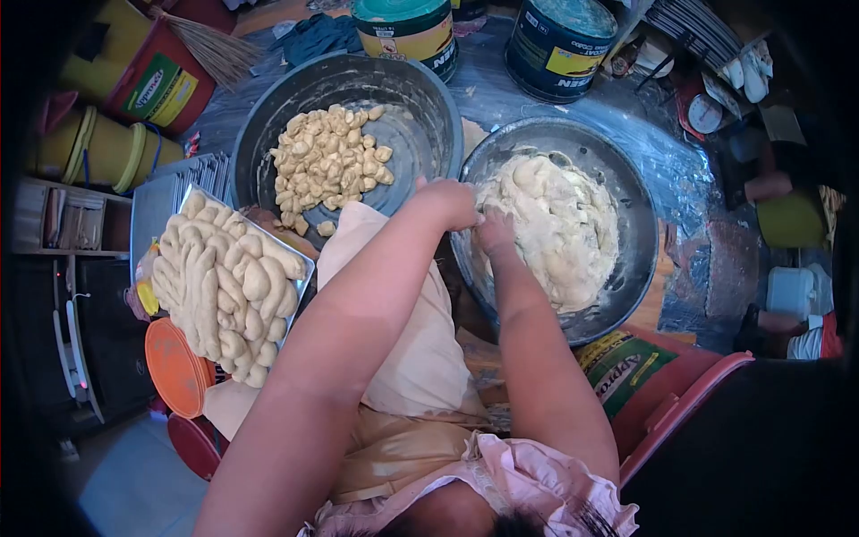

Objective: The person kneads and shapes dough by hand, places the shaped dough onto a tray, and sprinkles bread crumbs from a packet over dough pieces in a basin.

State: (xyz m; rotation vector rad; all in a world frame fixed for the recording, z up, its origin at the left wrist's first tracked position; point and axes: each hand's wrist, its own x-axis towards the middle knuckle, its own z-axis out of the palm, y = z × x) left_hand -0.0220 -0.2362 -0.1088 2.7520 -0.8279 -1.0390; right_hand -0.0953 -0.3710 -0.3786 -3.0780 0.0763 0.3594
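Note:
In the head view, a dark basin point(633, 295) at the right holds a large, rough mass of pale dough point(559, 233), with loose flour on it. My left hand point(450, 204) is closed over this basin's left rim, its thumb outside and its fingers curled toward the inside. Just inside that rim, my right hand point(494, 231) touches the left edge of the dough. Its fingers are partly hidden, and the two hands are very close together. A second, larger basin point(416, 148) at the left contains a heap of small yellowish dough pieces point(329, 161).
A tray point(307, 273) piled with long dough strips point(224, 282) stands at the left, over an orange lid point(179, 367). Paint buckets point(561, 45) stand behind the basins. A red bucket point(662, 385) is by my right arm. Another person's arm point(768, 186) shows at far right.

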